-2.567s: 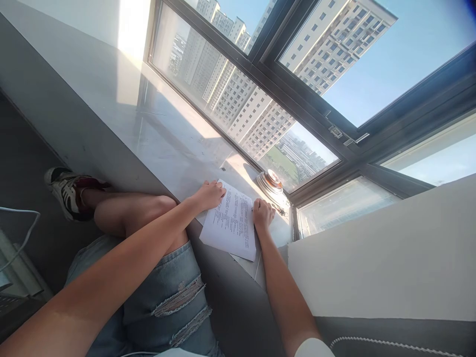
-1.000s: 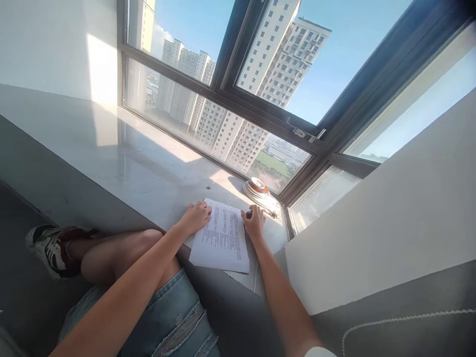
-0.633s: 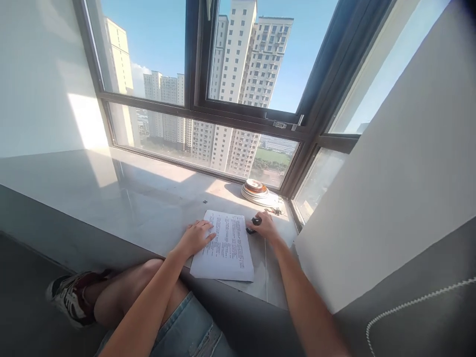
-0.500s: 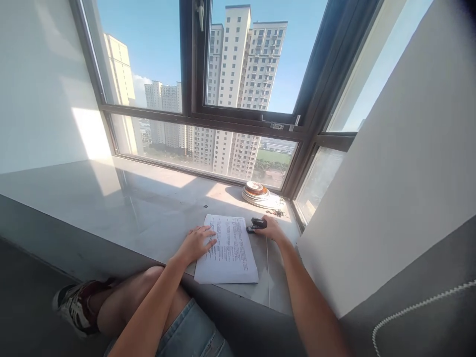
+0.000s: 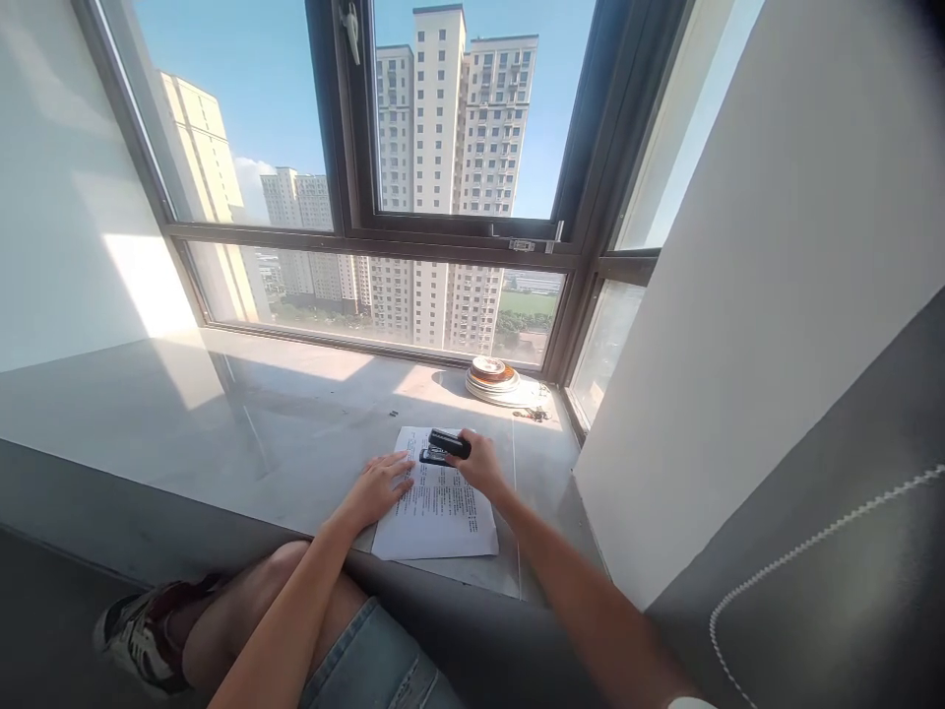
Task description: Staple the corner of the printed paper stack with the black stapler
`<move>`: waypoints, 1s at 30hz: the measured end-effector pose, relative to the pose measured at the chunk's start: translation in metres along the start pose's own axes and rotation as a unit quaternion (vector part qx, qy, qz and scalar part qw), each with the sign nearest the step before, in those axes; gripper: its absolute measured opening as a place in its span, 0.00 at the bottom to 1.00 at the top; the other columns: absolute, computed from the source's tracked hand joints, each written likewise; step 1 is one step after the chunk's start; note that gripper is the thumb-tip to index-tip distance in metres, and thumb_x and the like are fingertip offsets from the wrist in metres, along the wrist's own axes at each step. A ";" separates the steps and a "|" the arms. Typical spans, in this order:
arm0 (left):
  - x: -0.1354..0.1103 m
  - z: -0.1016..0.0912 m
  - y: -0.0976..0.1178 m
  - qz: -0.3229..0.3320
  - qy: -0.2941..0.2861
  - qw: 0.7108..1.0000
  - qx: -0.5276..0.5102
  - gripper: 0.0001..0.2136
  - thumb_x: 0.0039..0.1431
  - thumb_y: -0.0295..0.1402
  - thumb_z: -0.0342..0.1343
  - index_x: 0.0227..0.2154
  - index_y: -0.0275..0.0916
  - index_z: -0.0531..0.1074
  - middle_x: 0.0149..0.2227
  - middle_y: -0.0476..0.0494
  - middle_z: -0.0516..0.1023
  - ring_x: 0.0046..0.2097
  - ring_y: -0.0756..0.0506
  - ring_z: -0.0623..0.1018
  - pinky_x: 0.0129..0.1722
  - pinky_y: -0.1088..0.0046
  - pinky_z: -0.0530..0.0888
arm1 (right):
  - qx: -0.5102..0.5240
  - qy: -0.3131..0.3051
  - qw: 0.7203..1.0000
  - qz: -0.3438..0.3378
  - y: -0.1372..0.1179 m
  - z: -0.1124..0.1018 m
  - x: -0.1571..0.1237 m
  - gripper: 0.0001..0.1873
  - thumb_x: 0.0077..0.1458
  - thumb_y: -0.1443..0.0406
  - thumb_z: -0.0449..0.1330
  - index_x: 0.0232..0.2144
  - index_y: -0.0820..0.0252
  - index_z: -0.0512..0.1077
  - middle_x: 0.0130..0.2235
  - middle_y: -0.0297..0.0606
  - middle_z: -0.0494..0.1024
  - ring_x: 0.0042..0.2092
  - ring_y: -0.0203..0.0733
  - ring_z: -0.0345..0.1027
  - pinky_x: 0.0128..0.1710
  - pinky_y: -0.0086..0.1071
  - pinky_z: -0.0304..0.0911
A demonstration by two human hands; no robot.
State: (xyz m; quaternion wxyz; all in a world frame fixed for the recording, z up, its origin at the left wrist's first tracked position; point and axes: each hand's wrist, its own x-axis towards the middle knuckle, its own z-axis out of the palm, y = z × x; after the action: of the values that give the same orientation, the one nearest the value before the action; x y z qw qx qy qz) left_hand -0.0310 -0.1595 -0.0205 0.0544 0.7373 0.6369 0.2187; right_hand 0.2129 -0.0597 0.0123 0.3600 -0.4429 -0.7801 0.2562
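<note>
A printed sheet of paper [image 5: 435,527], possibly the top of a stack, lies on the window ledge in front of me. My left hand [image 5: 378,484] rests flat on its left edge, fingers spread. In my right hand [image 5: 479,461] is a black stapler [image 5: 449,445], gripped by its rear end and pointing left over the upper part of the page. The stapler's jaws are apart. Whether its base touches the paper I cannot tell.
Behind the paper, near the window corner, sits a stack of round plates or coiled discs [image 5: 493,382], with small dark bits [image 5: 532,415] beside it. A tiny dark piece [image 5: 394,414] lies on the ledge [image 5: 295,423]. A white wall [image 5: 686,295] stands at the right.
My right hand has carried the stapler left, from beside the paper's right edge to over its upper part. My left hand stays on the paper. The view has shifted slightly.
</note>
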 end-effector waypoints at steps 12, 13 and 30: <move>0.005 0.010 -0.012 -0.018 0.048 0.997 -0.058 0.16 0.68 0.32 0.53 0.56 0.39 0.76 0.63 0.34 0.74 0.66 0.37 0.72 0.67 0.54 0.66 | -0.028 -0.049 0.998 -0.015 -0.006 0.018 -0.013 0.13 0.46 0.65 0.71 0.34 0.57 0.72 0.33 0.35 0.77 0.37 0.43 0.69 0.36 0.30 0.56; 0.005 0.011 -0.013 -0.020 0.048 0.997 -0.061 0.17 0.68 0.32 0.53 0.56 0.39 0.76 0.64 0.34 0.74 0.66 0.37 0.71 0.68 0.54 0.66 | -0.026 -0.050 0.998 -0.017 -0.006 0.019 -0.014 0.13 0.46 0.64 0.71 0.34 0.57 0.72 0.34 0.35 0.78 0.37 0.43 0.69 0.36 0.30 0.56; 0.004 0.006 -0.005 -0.051 0.061 0.994 -0.079 0.16 0.64 0.28 0.56 0.52 0.40 0.79 0.63 0.36 0.76 0.65 0.40 0.74 0.68 0.59 0.66 | -0.026 -0.104 0.990 -0.094 -0.010 0.020 -0.017 0.11 0.50 0.60 0.65 0.30 0.57 0.67 0.30 0.30 0.73 0.34 0.39 0.66 0.35 0.29 0.55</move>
State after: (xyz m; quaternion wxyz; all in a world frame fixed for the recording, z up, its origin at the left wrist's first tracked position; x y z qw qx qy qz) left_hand -0.0330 -0.1533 -0.0268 0.0849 0.6826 0.6565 0.3097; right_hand 0.1973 -0.0810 0.0017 0.2882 -0.3477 -0.8577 0.2456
